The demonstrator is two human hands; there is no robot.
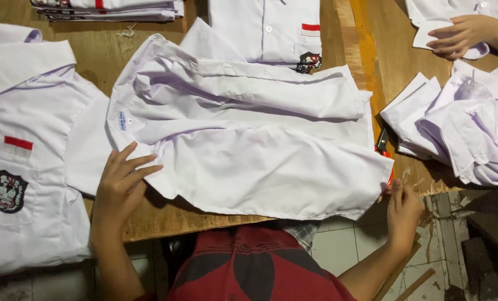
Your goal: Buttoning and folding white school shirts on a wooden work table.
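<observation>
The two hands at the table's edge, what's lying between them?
In the head view, a white shirt lies spread flat on the wooden table between the left hand and the right hand; both touch it.

White shirt spread on a wooden table

The left hand (pixel 121 187) presses flat on the white shirt (pixel 243 145); the right hand (pixel 402 209) pinches its hem.

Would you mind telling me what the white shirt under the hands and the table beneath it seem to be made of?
The white shirt looks like thin woven cloth, perhaps cotton blend: matte, with soft folds and creases. The table looks like bare wood or plywood: brown grain, worn and scuffed at its edge. The left hand presses the shirt flat; the right hand holds its corner.
</observation>
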